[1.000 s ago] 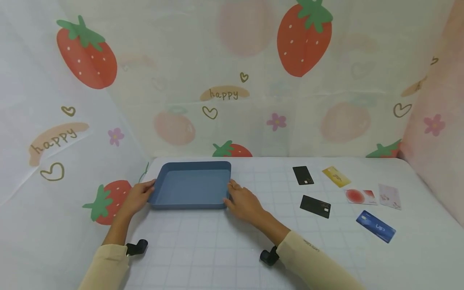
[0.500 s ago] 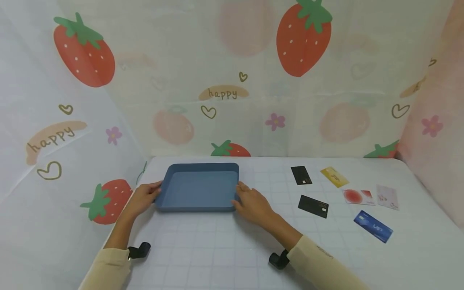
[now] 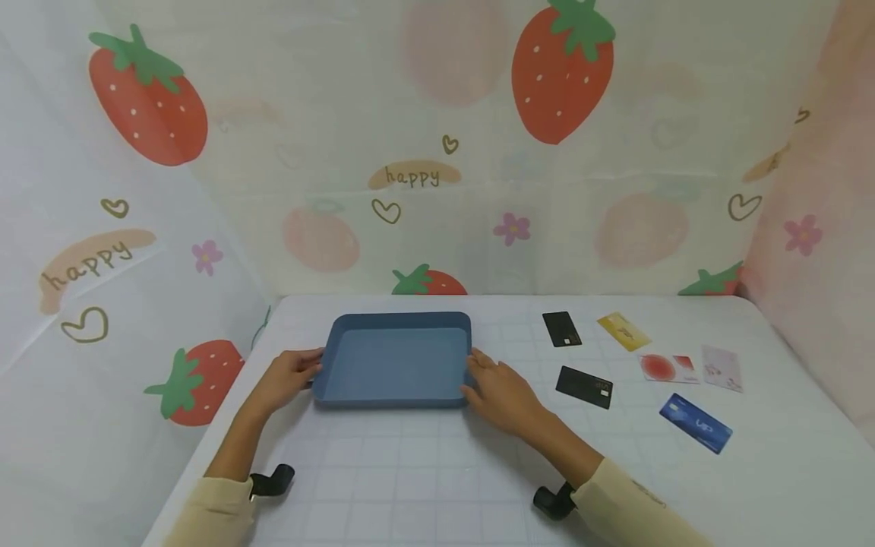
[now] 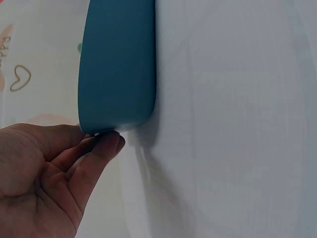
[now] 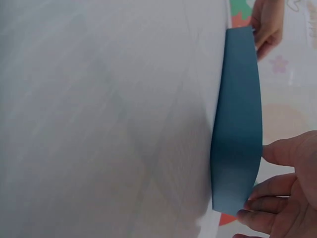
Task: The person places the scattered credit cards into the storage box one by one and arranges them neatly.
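Observation:
A blue rectangular tray (image 3: 396, 368) with low walls lies on the white table, its floor bare. My left hand (image 3: 283, 380) holds its left end; in the left wrist view the fingertips (image 4: 113, 141) meet the tray's end wall (image 4: 116, 64). From the other side, my right hand (image 3: 502, 395) grips the right end. The right wrist view shows the thumb at the rim and the fingers (image 5: 265, 191) against the outer wall (image 5: 237, 119). What the fingertips do beneath the tray is hidden.
Several cards lie flat to the right: a black card (image 3: 562, 329), another black card (image 3: 584, 387), a yellow card (image 3: 623, 331), a red-and-white card (image 3: 668, 368), a pale card (image 3: 721, 368) and a blue card (image 3: 696, 423). A strawberry-print curtain (image 3: 328, 152) stands behind the table.
The tray has slid to the right and slightly nearer, with both hands moving along at its ends. The cards keep their arrangement; the whole view has shifted a little.

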`<control>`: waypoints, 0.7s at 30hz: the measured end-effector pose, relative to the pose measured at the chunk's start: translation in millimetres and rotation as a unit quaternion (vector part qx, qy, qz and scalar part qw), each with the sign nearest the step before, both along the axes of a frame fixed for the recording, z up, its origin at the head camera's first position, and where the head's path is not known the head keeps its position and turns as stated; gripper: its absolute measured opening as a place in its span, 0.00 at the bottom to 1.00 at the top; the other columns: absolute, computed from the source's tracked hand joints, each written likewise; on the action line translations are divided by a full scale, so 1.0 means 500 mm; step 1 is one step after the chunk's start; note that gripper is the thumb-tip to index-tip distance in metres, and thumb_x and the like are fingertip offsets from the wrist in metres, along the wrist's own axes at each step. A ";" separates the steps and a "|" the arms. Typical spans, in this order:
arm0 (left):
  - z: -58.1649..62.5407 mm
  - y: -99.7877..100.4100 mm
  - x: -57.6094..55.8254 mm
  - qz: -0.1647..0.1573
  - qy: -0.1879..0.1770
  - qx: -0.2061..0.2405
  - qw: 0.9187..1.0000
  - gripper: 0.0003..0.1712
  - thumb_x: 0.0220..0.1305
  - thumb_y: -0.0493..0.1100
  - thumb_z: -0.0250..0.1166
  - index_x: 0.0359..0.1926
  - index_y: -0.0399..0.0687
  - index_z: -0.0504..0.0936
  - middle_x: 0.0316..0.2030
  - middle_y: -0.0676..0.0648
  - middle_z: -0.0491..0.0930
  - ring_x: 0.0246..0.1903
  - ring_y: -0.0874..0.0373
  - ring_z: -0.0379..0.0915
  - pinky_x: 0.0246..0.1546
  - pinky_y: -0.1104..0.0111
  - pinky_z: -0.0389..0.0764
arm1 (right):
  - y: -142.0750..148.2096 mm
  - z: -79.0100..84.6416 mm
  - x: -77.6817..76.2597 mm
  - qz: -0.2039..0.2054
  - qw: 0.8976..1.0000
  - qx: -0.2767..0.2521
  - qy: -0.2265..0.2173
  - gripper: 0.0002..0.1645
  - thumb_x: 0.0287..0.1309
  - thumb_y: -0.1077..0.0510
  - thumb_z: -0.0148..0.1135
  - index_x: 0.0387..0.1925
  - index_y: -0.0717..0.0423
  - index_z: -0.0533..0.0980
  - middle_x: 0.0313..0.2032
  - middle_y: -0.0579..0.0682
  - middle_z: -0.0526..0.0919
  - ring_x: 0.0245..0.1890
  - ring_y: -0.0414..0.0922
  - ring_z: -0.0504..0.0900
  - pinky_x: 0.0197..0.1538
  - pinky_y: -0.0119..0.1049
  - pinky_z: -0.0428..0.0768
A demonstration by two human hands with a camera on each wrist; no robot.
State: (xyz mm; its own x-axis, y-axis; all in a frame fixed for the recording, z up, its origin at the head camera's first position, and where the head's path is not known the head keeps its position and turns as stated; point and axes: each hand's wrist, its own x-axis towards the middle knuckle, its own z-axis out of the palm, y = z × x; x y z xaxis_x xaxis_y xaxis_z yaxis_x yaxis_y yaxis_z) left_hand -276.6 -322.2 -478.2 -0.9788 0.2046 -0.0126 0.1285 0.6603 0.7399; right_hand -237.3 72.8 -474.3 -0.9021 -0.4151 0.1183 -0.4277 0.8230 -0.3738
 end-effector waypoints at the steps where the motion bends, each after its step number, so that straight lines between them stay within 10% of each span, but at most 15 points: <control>1: 0.001 0.007 0.000 -0.001 -0.001 0.000 1.000 0.25 0.75 0.31 0.55 0.69 0.24 0.67 0.62 0.27 0.73 0.59 0.35 0.75 0.48 0.53 0.85 | 0.005 0.000 0.001 -0.003 1.000 0.002 -0.001 0.36 0.72 0.47 0.59 0.70 0.67 0.68 0.73 0.59 0.65 0.69 0.58 0.70 0.70 0.53 0.70; 21: -0.006 0.122 -0.009 -0.015 0.033 -0.024 0.999 0.25 0.74 0.31 0.57 0.67 0.24 0.69 0.59 0.30 0.77 0.59 0.39 0.77 0.54 0.55 0.82 | 0.102 0.019 0.014 -0.030 0.999 0.012 -0.017 0.37 0.69 0.49 0.64 0.67 0.72 0.69 0.72 0.64 0.66 0.70 0.59 0.69 0.67 0.56 0.72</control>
